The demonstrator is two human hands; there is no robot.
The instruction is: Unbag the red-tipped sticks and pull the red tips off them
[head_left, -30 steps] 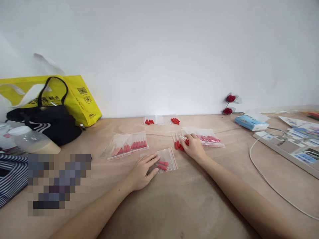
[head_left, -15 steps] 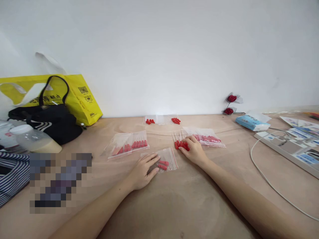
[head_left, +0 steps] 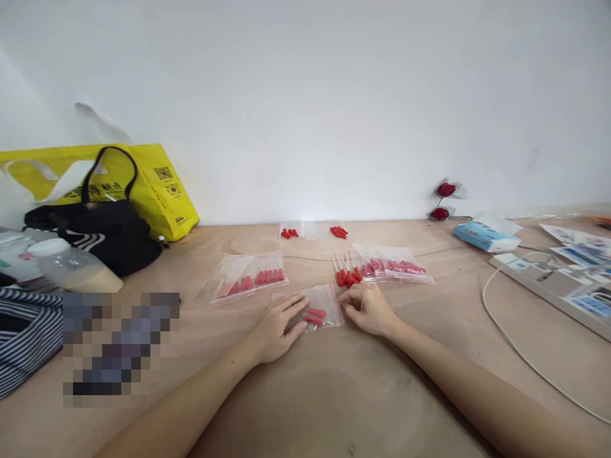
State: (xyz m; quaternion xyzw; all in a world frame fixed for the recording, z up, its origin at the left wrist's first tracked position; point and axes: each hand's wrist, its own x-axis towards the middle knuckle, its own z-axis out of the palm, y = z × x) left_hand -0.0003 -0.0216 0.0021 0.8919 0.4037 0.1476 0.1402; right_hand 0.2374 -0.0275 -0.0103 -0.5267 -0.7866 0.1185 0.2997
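My left hand lies flat with fingers stretched, resting over the left part of a clear zip bag. Inside that bag are two droppers with red bulbs; the hand hides their other ends. At the bag's right edge, beside its red zip line, my right hand has its thumb and fingers bent together at the plastic. Just beyond the right hand lies a small row of loose droppers, red bulbs toward me and thin clear stems pointing away.
Filled zip bags lie at left, right and by the wall. Farther left are a yellow bag, black bag and bottle. Tissues, a power strip and white cable sit right.
My right hand has left the loose droppers and come toward me to the zip bag's right edge, uncovering their bulbs. My left hand has stayed on the bag.
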